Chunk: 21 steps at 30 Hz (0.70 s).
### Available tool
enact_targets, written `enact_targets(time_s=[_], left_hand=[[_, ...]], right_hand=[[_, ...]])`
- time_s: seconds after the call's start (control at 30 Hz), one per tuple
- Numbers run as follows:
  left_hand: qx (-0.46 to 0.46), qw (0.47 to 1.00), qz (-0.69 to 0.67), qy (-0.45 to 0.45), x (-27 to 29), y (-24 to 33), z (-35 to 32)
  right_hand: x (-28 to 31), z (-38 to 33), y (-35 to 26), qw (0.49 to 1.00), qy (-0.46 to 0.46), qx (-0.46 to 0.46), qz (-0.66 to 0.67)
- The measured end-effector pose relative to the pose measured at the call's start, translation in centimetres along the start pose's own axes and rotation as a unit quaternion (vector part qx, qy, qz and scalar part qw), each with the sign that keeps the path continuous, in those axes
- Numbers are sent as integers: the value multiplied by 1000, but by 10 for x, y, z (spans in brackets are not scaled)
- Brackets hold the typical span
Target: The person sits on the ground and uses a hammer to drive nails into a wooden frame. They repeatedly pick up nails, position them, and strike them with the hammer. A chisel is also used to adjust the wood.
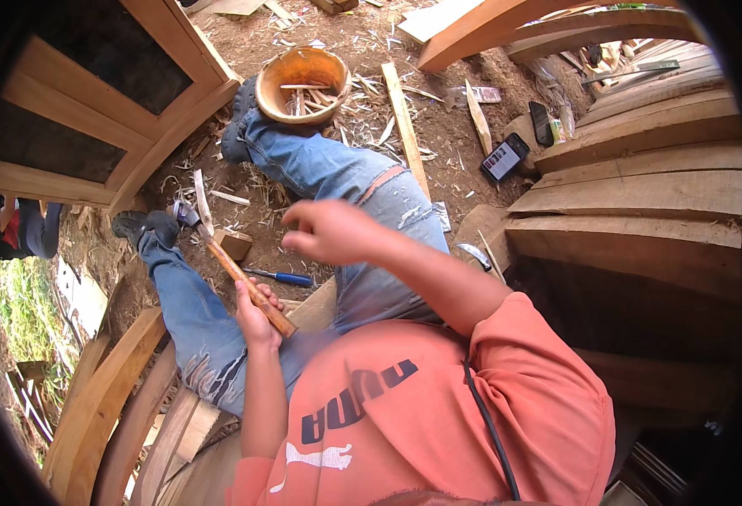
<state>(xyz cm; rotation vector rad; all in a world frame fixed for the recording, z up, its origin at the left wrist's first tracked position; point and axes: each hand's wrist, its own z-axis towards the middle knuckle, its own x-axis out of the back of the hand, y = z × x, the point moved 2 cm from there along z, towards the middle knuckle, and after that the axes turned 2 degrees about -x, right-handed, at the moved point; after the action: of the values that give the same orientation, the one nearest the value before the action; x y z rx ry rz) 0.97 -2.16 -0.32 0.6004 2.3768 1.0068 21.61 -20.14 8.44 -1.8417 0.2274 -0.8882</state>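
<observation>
My left hand (257, 314) is wrapped round the wooden handle of a hammer (233, 268). The hammer slants away over my left shin, and its metal head lies near my left shoe beside a thin pale wood strip (201, 199). Above my right thigh hovers my right hand (333, 232), slightly blurred, fingers half bent and apart, with nothing visible in them. On the ground between my legs are a small wood block (234, 244) and a blue-handled tool (291, 277) with a thin dark shaft. A wooden board (316, 308) lies closer to me, partly hidden.
By my right foot stands a bucket (267, 94) with wood strips inside. A lit phone (505, 157) rests on the dirt near stacked planks (641, 190) on the right. A panelled wooden frame (139, 126) rises at the left, curved wood pieces (105, 405) below it. Shavings litter the ground.
</observation>
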Motion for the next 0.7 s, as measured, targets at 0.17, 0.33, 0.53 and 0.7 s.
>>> enact_targets(time_s=[0.17, 0.33, 0.53, 0.7], left_hand=[[-11, 999, -32, 11, 2, 1, -6], [-15, 999, -35, 13, -3, -1, -7], [-4, 999, -36, 22, 4, -12, -12], [-5, 999, -39, 22, 5, -13, -17]], right_hand=[[100, -1, 132, 946, 250, -190, 82], [108, -43, 275, 874, 215, -407, -154], [61, -78, 290, 835, 176, -486, -189], [52, -74, 308, 838, 154, -502, -150]])
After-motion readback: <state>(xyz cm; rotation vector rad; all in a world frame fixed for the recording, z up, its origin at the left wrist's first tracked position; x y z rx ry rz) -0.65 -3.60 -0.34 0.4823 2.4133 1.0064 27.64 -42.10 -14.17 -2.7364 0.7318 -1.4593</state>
